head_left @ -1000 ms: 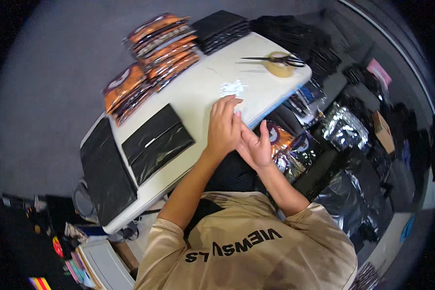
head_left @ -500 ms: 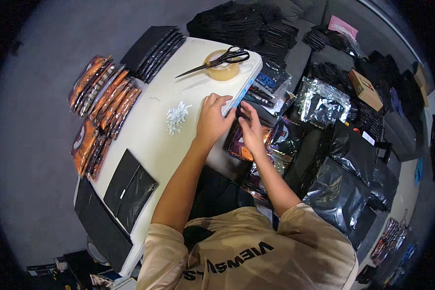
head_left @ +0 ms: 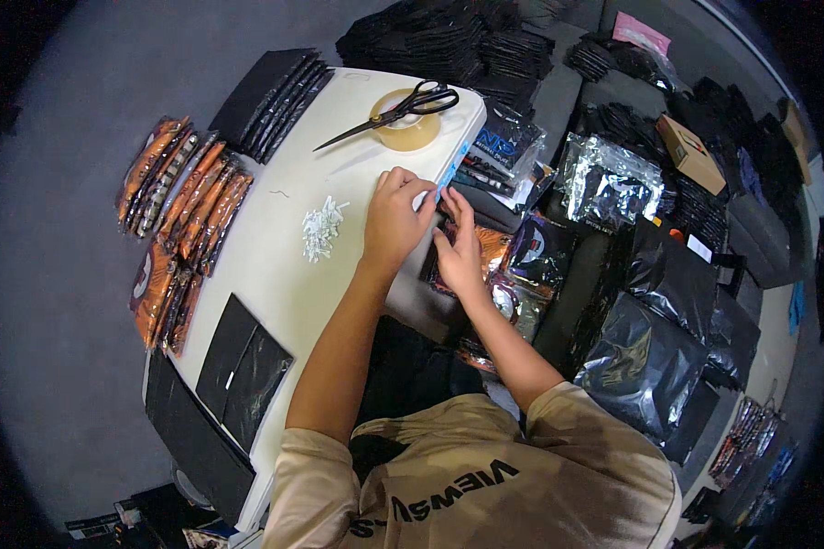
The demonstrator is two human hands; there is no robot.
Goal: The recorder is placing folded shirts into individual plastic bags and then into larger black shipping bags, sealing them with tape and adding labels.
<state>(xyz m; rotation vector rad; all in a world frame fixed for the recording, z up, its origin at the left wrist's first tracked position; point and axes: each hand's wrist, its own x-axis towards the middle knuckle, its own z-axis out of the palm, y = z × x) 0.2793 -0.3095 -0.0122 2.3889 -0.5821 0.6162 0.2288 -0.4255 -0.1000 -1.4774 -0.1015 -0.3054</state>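
Observation:
Both my hands work close together at the right edge of the white table (head_left: 279, 252). My left hand (head_left: 394, 220) rests over the tabletop with its fingers curled and its thumb drawn toward the index finger; anything small between them is hidden. My right hand (head_left: 460, 252) is just off the edge, its fingers stretched up to the edge and the thumb apart from them. Blue strips (head_left: 451, 166) run along the table's edge beside my fingertips. Left of my left hand lies a small heap of white plastic pieces (head_left: 322, 231).
Black scissors (head_left: 389, 117) lie across a roll of clear tape (head_left: 407, 135) at the table's far end. Orange bagged packs (head_left: 188, 197) and black packs (head_left: 270, 101) line the left side. A flat black pack (head_left: 243, 371) lies nearer me. Silver bags (head_left: 611, 178) and a cardboard box (head_left: 692, 156) are at right.
My right hand has moved up and left, closer to my left hand and the table's edge. The whole view has shifted slightly.

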